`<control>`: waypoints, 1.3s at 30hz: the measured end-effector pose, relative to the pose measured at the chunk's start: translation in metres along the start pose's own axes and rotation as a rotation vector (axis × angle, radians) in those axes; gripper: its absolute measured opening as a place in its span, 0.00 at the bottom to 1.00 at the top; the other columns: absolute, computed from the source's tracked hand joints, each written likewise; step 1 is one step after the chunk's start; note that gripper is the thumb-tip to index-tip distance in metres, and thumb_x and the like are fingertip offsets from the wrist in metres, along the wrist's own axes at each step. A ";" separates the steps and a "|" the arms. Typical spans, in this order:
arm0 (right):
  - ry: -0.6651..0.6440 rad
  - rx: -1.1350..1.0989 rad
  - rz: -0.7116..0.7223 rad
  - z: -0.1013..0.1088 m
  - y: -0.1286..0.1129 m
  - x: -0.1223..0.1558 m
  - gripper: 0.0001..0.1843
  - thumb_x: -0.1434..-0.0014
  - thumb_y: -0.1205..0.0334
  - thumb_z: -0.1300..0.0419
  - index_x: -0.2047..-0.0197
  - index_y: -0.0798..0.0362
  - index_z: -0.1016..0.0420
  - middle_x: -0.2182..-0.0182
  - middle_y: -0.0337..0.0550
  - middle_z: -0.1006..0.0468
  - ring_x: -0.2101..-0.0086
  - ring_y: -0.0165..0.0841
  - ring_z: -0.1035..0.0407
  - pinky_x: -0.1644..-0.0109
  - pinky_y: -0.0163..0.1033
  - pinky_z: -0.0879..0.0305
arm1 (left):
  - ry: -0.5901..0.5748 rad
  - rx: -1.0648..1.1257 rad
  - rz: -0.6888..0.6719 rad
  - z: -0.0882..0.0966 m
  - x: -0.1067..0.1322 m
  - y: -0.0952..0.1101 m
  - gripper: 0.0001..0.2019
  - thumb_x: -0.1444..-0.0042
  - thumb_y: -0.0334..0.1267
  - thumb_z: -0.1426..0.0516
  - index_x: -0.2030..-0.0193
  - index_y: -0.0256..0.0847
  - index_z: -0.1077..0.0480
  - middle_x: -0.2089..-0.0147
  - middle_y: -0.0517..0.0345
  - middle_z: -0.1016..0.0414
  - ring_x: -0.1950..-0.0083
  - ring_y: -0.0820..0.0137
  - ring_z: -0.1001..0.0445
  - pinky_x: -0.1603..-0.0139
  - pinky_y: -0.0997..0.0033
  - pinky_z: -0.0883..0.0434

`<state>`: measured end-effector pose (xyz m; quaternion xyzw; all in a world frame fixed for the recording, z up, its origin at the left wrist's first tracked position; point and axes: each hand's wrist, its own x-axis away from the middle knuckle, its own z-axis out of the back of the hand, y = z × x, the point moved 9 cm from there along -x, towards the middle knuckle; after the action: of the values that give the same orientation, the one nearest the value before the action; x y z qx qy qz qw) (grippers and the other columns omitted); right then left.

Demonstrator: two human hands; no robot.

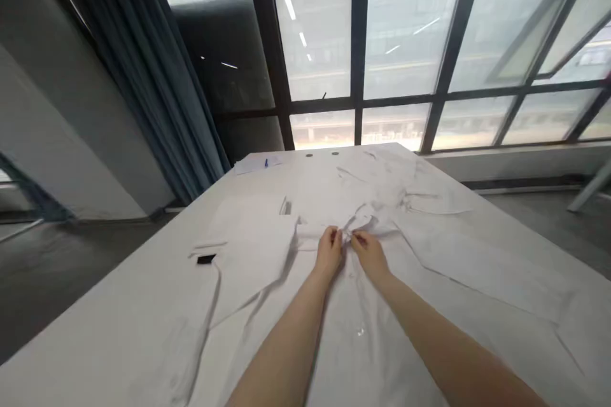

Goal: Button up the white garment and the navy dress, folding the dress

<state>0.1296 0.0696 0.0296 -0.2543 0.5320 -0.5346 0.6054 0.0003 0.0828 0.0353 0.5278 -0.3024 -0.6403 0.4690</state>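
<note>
A white shirt (443, 261) lies spread flat on a white table (119, 331), its collar toward the far side. My left hand (329, 250) and my right hand (368, 253) meet at the front of the shirt just below the collar (363, 219). Both are closed in a pinch on the fabric there, fingertips almost touching. A sleeve (482, 270) stretches out to the right. A small clear button (360, 331) shows on the placket between my forearms.
A small black tag (206, 259) lies on the cloth at the left. Papers with a blue pen (258, 164) sit at the far left corner of the table. Behind stand large windows (405, 25) and a dark curtain (157, 76).
</note>
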 end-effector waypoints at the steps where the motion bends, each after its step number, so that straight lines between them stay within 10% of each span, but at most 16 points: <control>1: -0.003 -0.010 -0.007 -0.001 0.002 0.000 0.12 0.49 0.60 0.49 0.67 0.58 0.29 0.69 0.48 0.26 0.68 0.34 0.33 0.62 0.38 0.39 | -0.006 0.008 0.001 0.000 0.000 0.000 0.10 0.46 0.41 0.53 0.69 0.37 0.37 0.73 0.61 0.35 0.70 0.74 0.37 0.68 0.76 0.40; 20: -0.004 -0.209 -0.118 -0.002 0.014 0.000 0.07 0.51 0.60 0.47 0.71 0.54 0.31 0.75 0.42 0.26 0.73 0.33 0.31 0.66 0.39 0.34 | -0.231 0.318 0.035 -0.026 0.005 -0.002 0.11 0.50 0.38 0.47 0.62 0.35 0.32 0.66 0.52 0.26 0.65 0.70 0.28 0.61 0.71 0.33; 39: -0.062 -0.520 -0.244 -0.014 0.026 -0.001 0.12 0.57 0.54 0.40 0.73 0.54 0.31 0.78 0.40 0.26 0.74 0.33 0.30 0.65 0.41 0.31 | -0.035 0.189 0.006 -0.008 0.001 -0.002 0.08 0.49 0.37 0.49 0.68 0.36 0.32 0.70 0.57 0.28 0.68 0.73 0.31 0.65 0.74 0.35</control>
<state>0.1267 0.0822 0.0033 -0.4795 0.5978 -0.4411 0.4670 0.0077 0.0838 0.0315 0.5578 -0.3712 -0.6165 0.4136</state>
